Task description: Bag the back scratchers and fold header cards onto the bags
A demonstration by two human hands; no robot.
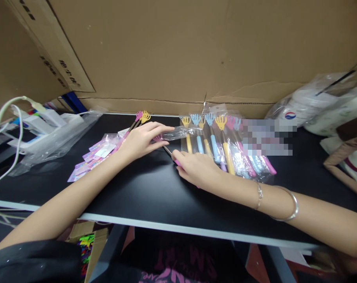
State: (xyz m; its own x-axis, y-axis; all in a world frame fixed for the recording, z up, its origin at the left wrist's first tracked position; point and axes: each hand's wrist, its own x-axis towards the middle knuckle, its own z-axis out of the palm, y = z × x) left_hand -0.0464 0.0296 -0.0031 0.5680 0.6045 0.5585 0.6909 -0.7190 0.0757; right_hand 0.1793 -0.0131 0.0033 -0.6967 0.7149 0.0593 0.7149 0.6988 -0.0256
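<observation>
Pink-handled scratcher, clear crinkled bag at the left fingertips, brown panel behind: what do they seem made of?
Pink-handled scratcher with thin dark shaft: handle probably plastic, evenly coloured; shaft possibly metal by its sheen. Clear crinkled bag: thin glossy plastic film, see-through. Flat brown panel: matte cardboard, creased along its bottom.

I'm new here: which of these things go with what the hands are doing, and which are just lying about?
In the job:
pink-handled scratcher, in the right hand
clear bag, by the left hand
bagged scratchers
pink-and-purple printed pieces, probably

Seemingly just lying about:
cup with a Pepsi logo
white cable
cardboard box
</observation>
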